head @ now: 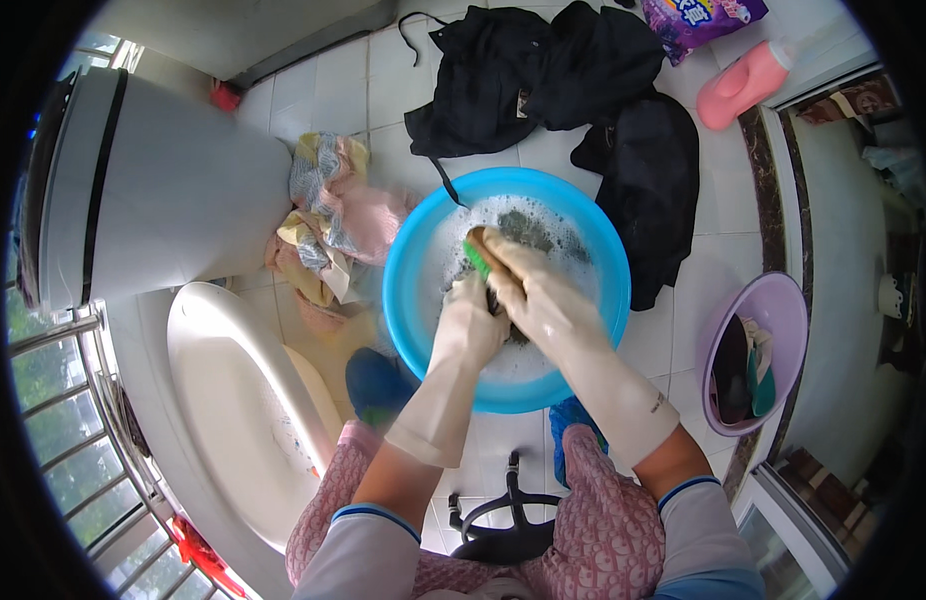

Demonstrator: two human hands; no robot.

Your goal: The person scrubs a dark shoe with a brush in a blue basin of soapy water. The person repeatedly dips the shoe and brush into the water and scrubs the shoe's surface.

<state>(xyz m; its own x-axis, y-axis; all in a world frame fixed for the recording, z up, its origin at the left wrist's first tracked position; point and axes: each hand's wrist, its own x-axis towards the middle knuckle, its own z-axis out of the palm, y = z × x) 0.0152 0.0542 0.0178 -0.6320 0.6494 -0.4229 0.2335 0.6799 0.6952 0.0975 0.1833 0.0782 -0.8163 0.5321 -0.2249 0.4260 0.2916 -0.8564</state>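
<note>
A blue plastic basin [619, 277] of foamy water stands on the tiled floor between my feet and the black clothes. My right hand [534, 289], in a cream rubber glove, is closed around a scrubbing brush [478, 253] with a brown back and green bristles. Beside it, my left hand [474, 315], in a matching glove, grips a dark piece of cloth [494, 302] over the water; most of the cloth is hidden by the hands and foam. A black strap [449, 184] hangs over the basin's far rim.
Black garments [485, 82] lie beyond the basin. Pastel cloths [358, 210] and a white baby bathtub [208, 360] are at left. On the right are a purple basin [793, 405] holding cloths, a pink bottle [740, 86] and a purple detergent bag [688, 26]. A wheeled stool [508, 536] is beneath me.
</note>
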